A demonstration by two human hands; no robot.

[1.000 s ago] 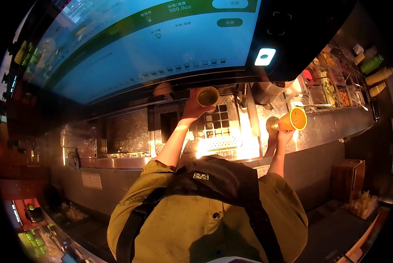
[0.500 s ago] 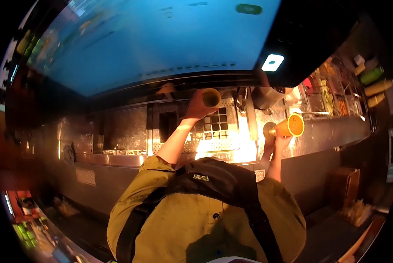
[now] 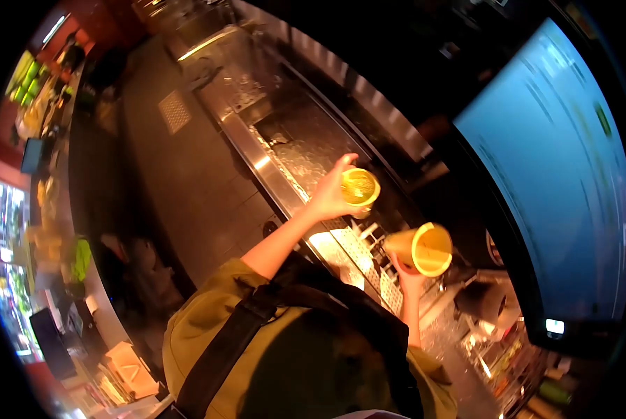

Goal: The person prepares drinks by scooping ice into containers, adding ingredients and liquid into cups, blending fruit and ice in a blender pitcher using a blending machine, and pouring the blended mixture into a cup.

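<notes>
My left hand [image 3: 332, 194] is closed around a yellow cup [image 3: 361, 187], its open mouth facing up toward me. Something glossy shows inside that cup, but I cannot make out what. Lower and to the right, my right hand [image 3: 406, 274] grips a second yellow cup [image 3: 432, 250] from below, and this one leans to the right. The two cups are apart, side by side, above the metal counter. Beneath them lies a perforated metal drain section [image 3: 355, 246], partly hidden by the hands and cups.
A steel basin [image 3: 295, 143] runs along the counter toward the upper left. On the right hangs a large blue screen [image 3: 557, 160]. Food trays [image 3: 505, 359] sit at the lower right. Behind me is another counter with cardboard boxes [image 3: 131, 370] and a dark monitor [image 3: 51, 342].
My view has swung left, so the screen now stands at the right. Both hands, still holding the cups, have moved left along the counter and come closer together.
</notes>
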